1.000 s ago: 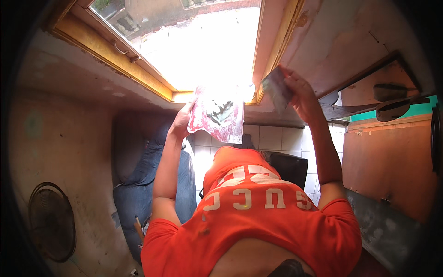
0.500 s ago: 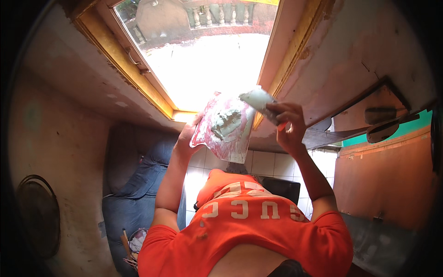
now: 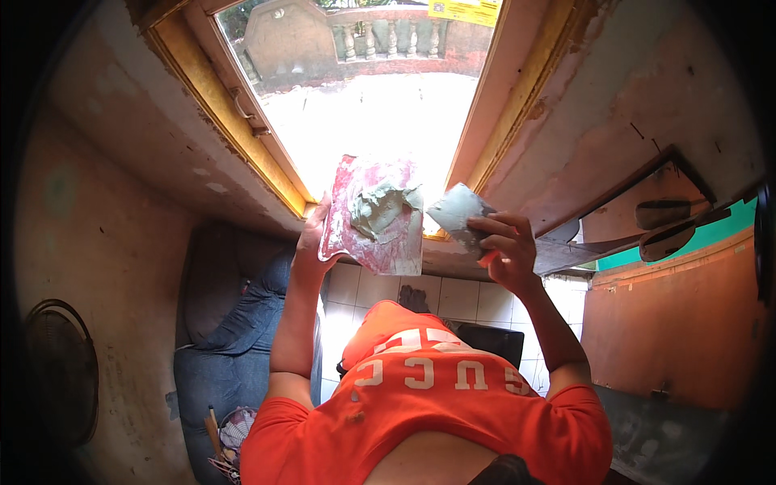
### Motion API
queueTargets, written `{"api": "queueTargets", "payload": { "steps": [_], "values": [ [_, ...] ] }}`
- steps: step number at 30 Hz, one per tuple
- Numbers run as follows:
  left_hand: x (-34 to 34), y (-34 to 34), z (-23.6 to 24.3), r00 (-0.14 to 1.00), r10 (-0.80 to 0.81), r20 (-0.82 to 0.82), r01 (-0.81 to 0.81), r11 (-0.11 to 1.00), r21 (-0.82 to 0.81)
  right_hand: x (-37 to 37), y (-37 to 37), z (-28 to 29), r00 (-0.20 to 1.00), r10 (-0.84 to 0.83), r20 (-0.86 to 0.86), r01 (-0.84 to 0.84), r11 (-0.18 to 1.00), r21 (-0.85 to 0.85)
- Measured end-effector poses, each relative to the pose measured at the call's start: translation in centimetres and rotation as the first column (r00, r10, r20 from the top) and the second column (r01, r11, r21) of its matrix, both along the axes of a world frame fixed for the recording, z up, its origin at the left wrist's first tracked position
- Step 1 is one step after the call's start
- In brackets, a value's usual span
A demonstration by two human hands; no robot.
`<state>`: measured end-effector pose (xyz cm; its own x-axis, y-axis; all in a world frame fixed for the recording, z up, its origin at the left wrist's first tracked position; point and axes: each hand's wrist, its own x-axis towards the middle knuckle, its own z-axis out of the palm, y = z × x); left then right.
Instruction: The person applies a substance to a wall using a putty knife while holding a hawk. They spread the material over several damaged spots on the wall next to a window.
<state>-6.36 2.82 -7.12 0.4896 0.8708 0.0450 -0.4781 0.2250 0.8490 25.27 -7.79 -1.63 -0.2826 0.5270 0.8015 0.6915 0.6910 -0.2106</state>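
My left hand point(image 3: 310, 240) grips the left edge of a thin, bent sheet point(image 3: 400, 260), reddish and smeared with white. A lump of pale grey-green putty point(image 3: 381, 213) lies on its middle. To the right, my right hand point(image 3: 512, 249) is closed round a putty knife point(image 3: 457, 212); pale putty coats its broad blade, and a bit of orange shows by my fingers. The blade sits just beside the sheet's right edge, apart from it. My fingers hide most of the knife's handle, and the left fingertips are behind the sheet.
Ahead is a doorway with a yellow-edged frame point(image 3: 212, 105), bright ground and a balustrade point(image 3: 388, 40) beyond. A blue-covered sofa point(image 3: 234, 380) stands at left, with a basket point(image 3: 239, 426) on it. An orange-brown panel point(image 3: 671, 315) and a mirror-like board point(image 3: 638, 202) are at right.
The sheet has shifted slightly left. The knife, which overlapped the sheet's upper right edge, has moved down and away from it, its blade now turned more face-on.
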Motion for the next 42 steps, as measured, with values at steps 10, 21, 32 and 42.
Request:
{"api": "queueTargets", "payload": {
  "steps": [10, 21, 32, 42],
  "values": [
    [1.5, -1.6, 2.7, 0.996, -0.002, 0.086, 0.011, 0.994, -0.109, -2.7, 3.2, 0.6, 0.925, 0.012, -0.379, 0.008, 0.999, 0.052],
    [0.9, -2.3, 5.2, 0.907, -0.042, 0.419, 0.174, 0.944, -0.282, -0.4, 1.4, -1.9, 0.896, -0.126, -0.425, 0.062, 0.985, -0.16],
    [0.9, -2.6, 5.0, 0.96, -0.027, 0.278, 0.118, 0.941, -0.318, -2.1, 4.4, 4.7, 0.521, -0.173, -0.836, -0.678, 0.51, -0.529],
    [-1.3, -1.5, 2.9, 0.992, 0.011, 0.128, 0.031, 0.947, -0.319, 2.1, 3.3, 4.9, 0.767, -0.244, -0.594, -0.332, 0.641, -0.692]
  ]
}}
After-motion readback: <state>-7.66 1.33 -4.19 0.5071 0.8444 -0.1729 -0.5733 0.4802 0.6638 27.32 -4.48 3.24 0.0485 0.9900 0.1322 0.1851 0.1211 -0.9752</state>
